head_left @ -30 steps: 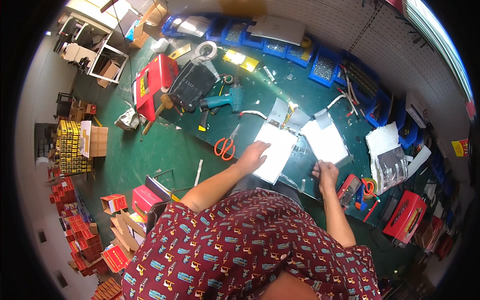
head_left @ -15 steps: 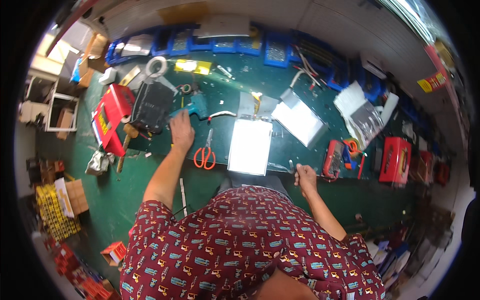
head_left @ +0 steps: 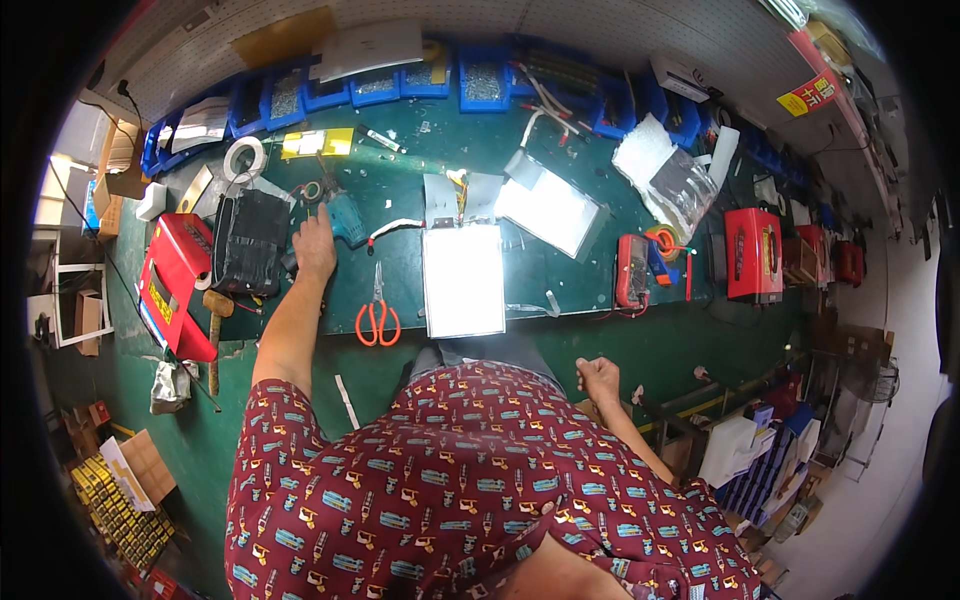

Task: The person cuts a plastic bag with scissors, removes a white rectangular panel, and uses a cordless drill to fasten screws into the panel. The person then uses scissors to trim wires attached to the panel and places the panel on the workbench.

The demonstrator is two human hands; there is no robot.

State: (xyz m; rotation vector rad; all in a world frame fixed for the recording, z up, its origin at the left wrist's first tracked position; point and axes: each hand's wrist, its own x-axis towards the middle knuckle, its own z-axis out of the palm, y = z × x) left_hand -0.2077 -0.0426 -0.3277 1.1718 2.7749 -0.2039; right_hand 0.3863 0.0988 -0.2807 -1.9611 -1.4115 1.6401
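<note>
My left hand [head_left: 315, 246] reaches across the left part of the green workbench, its fingers closed at the teal power drill [head_left: 345, 219]. The hand hides part of the drill. My right hand [head_left: 600, 380] hangs in front of the bench's near edge, fingers curled in, with nothing visible in it. Before my body a bright white rectangular panel [head_left: 464, 285] lies at the bench edge, with a grey metal piece [head_left: 440, 198] and wires behind it. Orange-handled scissors [head_left: 378, 318] lie between the panel and my left forearm.
Left of the drill are a black case [head_left: 247, 245], a red metal cover [head_left: 175, 280] and a hammer [head_left: 216, 310]. A second white panel [head_left: 550, 208], a red multimeter [head_left: 631, 270] and a red box [head_left: 752, 255] lie to the right. Blue parts bins [head_left: 484, 90] line the back.
My left hand has moved a little farther over the drill. My right hand has drawn back from the bench edge toward my body. The view has shifted to the right.
</note>
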